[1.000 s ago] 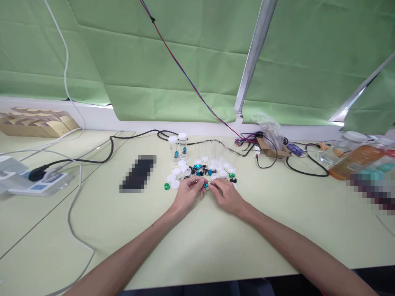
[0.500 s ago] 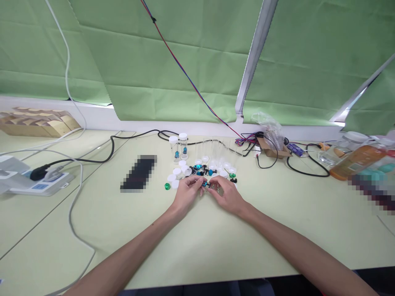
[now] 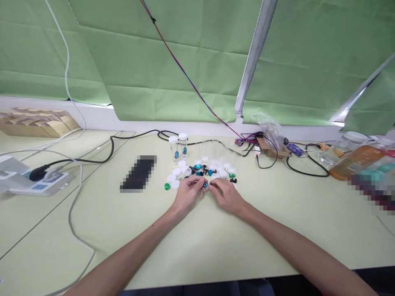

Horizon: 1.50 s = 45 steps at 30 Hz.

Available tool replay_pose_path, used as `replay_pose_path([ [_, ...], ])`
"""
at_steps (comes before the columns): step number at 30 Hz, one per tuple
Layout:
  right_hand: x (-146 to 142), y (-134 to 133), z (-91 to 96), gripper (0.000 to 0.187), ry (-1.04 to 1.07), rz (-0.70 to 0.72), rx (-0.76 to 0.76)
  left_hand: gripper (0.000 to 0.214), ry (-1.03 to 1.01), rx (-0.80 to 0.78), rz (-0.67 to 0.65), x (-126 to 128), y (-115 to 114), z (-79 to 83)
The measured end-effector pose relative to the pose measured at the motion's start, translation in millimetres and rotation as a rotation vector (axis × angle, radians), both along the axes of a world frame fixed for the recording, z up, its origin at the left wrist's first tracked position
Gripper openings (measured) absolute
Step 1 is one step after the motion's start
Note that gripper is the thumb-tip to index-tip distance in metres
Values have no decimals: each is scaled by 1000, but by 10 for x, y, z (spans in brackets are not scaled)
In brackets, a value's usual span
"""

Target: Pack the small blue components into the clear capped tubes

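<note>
My left hand (image 3: 187, 194) and my right hand (image 3: 226, 195) meet fingertip to fingertip at the middle of the pale green table (image 3: 197, 242). Both pinch a small blue part (image 3: 205, 185) held between them. Just beyond lies a scatter of white caps (image 3: 176, 172), blue, green and black small parts (image 3: 202, 169) and a loose green part (image 3: 167, 186). Two capped clear vials (image 3: 178, 147) stand upright behind the scatter, each with a blue piece inside. Several clear empty tubes (image 3: 216, 148) stand to their right.
A blurred dark flat object (image 3: 138, 173) lies left of the parts. A white power strip (image 3: 40, 181) with black and white cables sits at far left. Tangled wires and a plastic bag (image 3: 271, 135) are at the back; bottles and jars (image 3: 354, 158) stand at the right.
My fingers shifted slightly on the small blue part; my right hand drew in toward the left and eased back. Nothing else moved.
</note>
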State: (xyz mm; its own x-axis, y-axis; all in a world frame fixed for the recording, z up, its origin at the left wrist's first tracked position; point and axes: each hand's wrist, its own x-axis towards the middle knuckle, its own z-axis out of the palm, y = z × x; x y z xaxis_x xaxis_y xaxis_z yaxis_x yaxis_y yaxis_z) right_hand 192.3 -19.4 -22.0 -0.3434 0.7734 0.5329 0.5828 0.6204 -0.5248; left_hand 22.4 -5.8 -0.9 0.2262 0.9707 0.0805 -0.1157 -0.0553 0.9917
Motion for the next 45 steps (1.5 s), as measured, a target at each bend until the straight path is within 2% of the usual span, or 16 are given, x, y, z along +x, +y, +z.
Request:
replay_pose_path([
  [5, -2, 4, 0, 20, -13, -9, -12, 27, 5, 10, 3, -3, 9, -12],
  [10, -6, 2, 6, 12, 56, 4, -19, 25, 22, 32, 12, -12, 7, -3],
  [16, -3, -2, 19, 15, 108, 40, -6, 24, 40, 27, 21, -14, -4, 13],
  [33, 0, 11, -28, 10, 56, 18, -15, 24, 14, 21, 11, -3, -7, 17],
  [45, -6, 12, -16, 15, 33, 5, -38, 24, 16, 24, 12, -3, 3, 0],
])
